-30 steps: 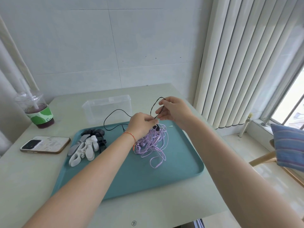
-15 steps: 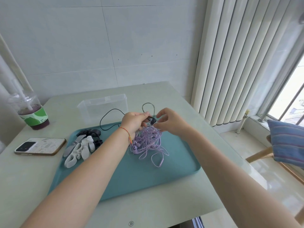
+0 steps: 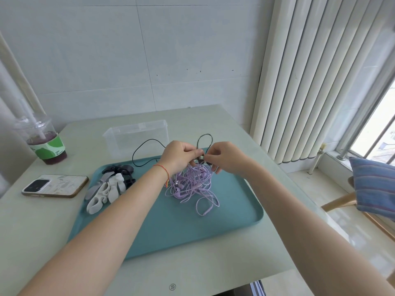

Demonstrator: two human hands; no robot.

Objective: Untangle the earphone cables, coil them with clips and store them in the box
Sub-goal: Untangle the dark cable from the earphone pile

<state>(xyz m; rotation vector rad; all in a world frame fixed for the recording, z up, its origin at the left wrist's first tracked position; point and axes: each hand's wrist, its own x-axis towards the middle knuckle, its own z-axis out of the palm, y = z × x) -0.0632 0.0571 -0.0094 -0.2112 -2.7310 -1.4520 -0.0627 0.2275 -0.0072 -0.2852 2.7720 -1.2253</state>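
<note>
While pinching black cable (image 3: 204, 139), curled fingers (image 3: 193, 148)

Small round logo on table edge (image 3: 172, 287), cup label (image 3: 50, 147) txt illegible

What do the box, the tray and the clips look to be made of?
Box: clear, thin, rigid plastic; the table shows through its walls. Tray: teal, matte, probably plastic or melamine, with a smooth rounded rim and no glare. Clips: white, grey and dark pieces with soft rounded shapes and a dull surface, likely silicone or rubber.
</note>
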